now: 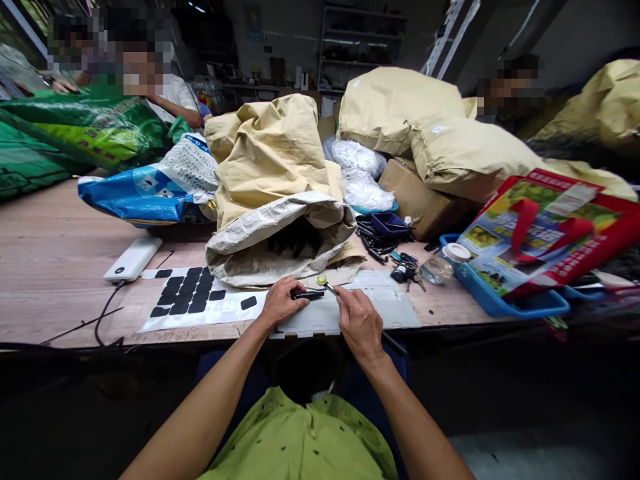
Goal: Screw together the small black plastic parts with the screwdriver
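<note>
My left hand [283, 301] is closed on a slim black piece [313, 294], which points right over a grey board [395, 310]. In my right hand [361, 325] is a thin tool [329, 287] with a shiny tip; its kind does not show, as my fingers cover most of it. Just past that tip lies a small yellow-green round thing [321, 280]. Left of my hands a white sheet [235, 310] carries several black rounded patches [183, 303]. A sack [235, 250] opens towards me beyond my hands, with dark pieces [297, 239] inside.
A white power bank [133, 259] with a cable lies at left. On the right are loose black parts [370, 240], keys [419, 281], a blue tray [493, 300] and a red bag [545, 227]. Large tan sacks [400, 100] are piled behind. Other people sit across the table.
</note>
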`<state>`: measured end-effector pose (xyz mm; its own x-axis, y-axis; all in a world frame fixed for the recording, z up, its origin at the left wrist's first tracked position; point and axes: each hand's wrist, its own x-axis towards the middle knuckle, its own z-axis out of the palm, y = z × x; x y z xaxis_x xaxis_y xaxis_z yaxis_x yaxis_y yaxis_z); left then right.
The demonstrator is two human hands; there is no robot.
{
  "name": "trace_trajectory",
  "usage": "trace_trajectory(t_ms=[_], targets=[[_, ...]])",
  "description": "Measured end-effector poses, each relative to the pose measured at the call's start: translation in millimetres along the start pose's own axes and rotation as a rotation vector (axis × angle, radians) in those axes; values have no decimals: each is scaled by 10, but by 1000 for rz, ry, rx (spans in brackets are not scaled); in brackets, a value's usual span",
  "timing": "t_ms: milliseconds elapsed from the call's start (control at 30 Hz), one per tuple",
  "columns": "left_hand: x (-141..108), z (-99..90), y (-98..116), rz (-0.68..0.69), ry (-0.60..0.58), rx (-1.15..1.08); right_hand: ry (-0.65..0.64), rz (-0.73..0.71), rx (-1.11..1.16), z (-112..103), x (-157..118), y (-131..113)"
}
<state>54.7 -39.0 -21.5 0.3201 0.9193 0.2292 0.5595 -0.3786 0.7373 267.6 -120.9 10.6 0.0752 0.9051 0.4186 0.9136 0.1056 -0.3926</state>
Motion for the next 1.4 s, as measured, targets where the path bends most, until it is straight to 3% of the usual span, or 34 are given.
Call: trace_trajectory(t_ms=[233, 367, 733, 1200, 1333, 1400], targets=[[-12, -20, 28, 16, -13, 37, -3, 30, -80, 138, 254, 479], [-18, -38, 52, 15, -23, 50, -32, 10, -93, 218, 316, 604], [-6, -12, 16, 36, -42, 116, -3, -7, -139, 346, 398, 599], [16, 10, -63, 52, -53, 88, -10, -12, -180, 358, 377, 592], [-83, -86, 122, 78, -49, 9, -24, -5, -181, 349, 382, 581], [-263, -136, 311, 72, -114, -48, -34, -5, -183, 340, 384, 574]])
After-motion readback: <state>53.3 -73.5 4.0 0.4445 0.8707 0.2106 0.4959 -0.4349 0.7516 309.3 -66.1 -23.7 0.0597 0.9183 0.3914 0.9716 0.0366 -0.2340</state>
